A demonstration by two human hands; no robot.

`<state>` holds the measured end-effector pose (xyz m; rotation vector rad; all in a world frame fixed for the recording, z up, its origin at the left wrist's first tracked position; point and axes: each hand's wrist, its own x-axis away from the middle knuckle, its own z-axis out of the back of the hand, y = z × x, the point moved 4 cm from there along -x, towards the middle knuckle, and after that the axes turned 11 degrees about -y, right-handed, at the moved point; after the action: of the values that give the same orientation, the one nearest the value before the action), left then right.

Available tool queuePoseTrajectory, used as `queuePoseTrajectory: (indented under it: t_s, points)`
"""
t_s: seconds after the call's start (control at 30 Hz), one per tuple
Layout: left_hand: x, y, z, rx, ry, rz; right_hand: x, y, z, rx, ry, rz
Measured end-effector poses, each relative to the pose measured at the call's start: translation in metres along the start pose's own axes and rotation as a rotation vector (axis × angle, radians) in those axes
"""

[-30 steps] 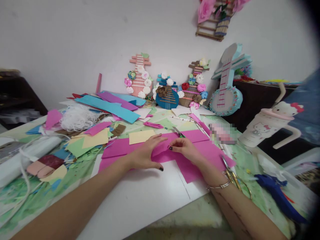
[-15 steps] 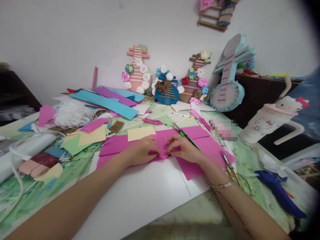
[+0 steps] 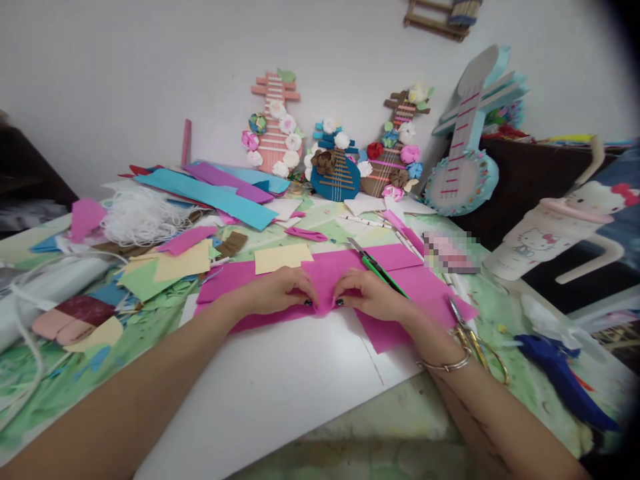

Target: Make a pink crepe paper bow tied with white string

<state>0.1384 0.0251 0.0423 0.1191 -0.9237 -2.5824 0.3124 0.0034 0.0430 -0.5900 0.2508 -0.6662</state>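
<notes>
Between my two hands a piece of magenta crepe paper is pinched along its near edge, which looks gathered. My left hand grips its left side with thumb and fingers closed. On the other side my right hand pinches the same piece, the thumb close to the left thumb. Under and around them lie larger magenta sheets on a white board. A green craft knife rests on the sheets just beyond my right hand. Behind my left hand is a cream paper rectangle.
Gold-handled scissors and a blue glue gun lie to the right, near a white tumbler. White string and paper scraps cover the left. Decorated cardboard instruments lean on the wall.
My view has shifted slightly, so the background sits a little higher. Both hands keep pinching the magenta crepe paper, their thumbs turned a bit more into view.
</notes>
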Motion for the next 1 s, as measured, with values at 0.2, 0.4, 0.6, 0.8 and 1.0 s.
queuePoseTrajectory:
  t_s: [0.2,0.4,0.6,0.8,1.0]
  points:
    - [-0.001,0.003,0.0,0.016,0.0,0.009,-0.002,0.0,-0.004,0.074,0.003,-0.005]
    - [-0.005,-0.001,-0.003,0.092,0.113,0.056,-0.005,-0.005,-0.009,0.184,0.027,-0.025]
    - [-0.007,-0.001,-0.004,0.024,0.137,0.112,-0.007,-0.006,-0.012,0.166,0.043,-0.039]
    - [-0.007,-0.006,-0.006,0.052,0.14,0.144,-0.008,-0.001,-0.015,0.086,0.067,-0.063]
    - [-0.008,-0.012,-0.007,0.103,0.172,0.191,-0.009,0.003,-0.016,-0.018,0.117,-0.114]
